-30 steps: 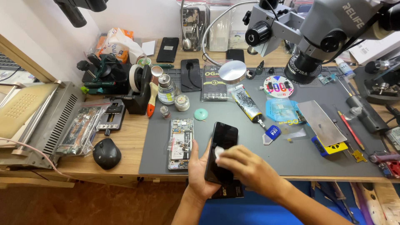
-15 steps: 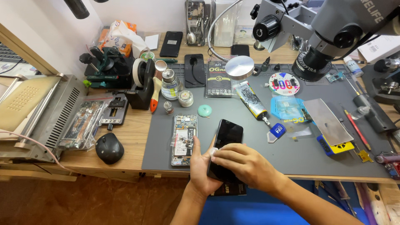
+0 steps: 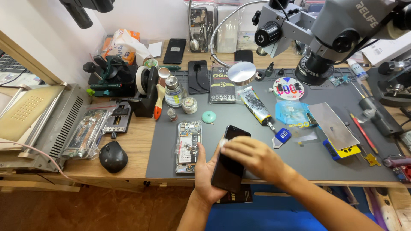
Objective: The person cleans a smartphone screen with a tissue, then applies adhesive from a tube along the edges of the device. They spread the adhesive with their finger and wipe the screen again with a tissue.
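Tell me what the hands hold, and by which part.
Left hand cradles a black phone by its lower back and edges. Right hand presses a small white pad on its face.

One view only: head-worn camera, looking steeply down and forward over the workbench from the near edge. The grey work mat (image 3: 274, 128) filled the middle of the frame; a microscope head (image 3: 325, 34) hung close to the lens at upper right. The left hand (image 3: 207, 177) and right hand (image 3: 252, 156) entered from the bottom centre, near the camera. The back wall showed along the top edge. No second view overlapped it.
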